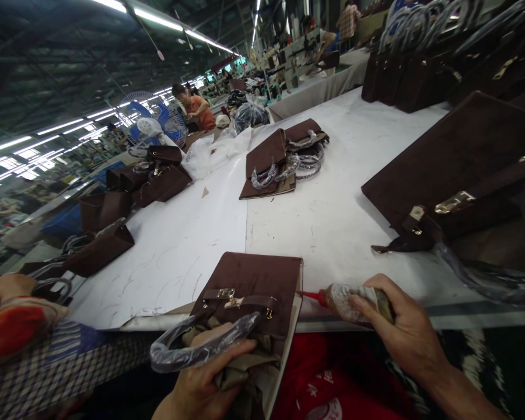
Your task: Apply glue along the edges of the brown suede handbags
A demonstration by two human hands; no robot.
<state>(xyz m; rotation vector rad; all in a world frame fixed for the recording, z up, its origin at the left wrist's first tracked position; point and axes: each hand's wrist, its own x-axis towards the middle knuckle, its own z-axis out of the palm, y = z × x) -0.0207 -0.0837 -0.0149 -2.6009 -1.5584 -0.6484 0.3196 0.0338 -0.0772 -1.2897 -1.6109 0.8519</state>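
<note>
A brown handbag (250, 279) lies at the near edge of the white table (332, 221), its handle wrapped in clear plastic. My left hand (205, 382) is closed on the bag's open top, gripping the lining and the wrapped handle (201, 347). My right hand (409, 329) is closed round a small glue bottle (345, 300) with a red nozzle. The nozzle tip (308, 295) touches the bag's right side edge.
A pile of brown bags (284, 157) lies mid-table. More bags (455, 163) lie at the right, and others stand at the back right (420, 76) and along the left edge (109, 233). A person in orange (196, 108) sits far off near a blue fan (151, 125).
</note>
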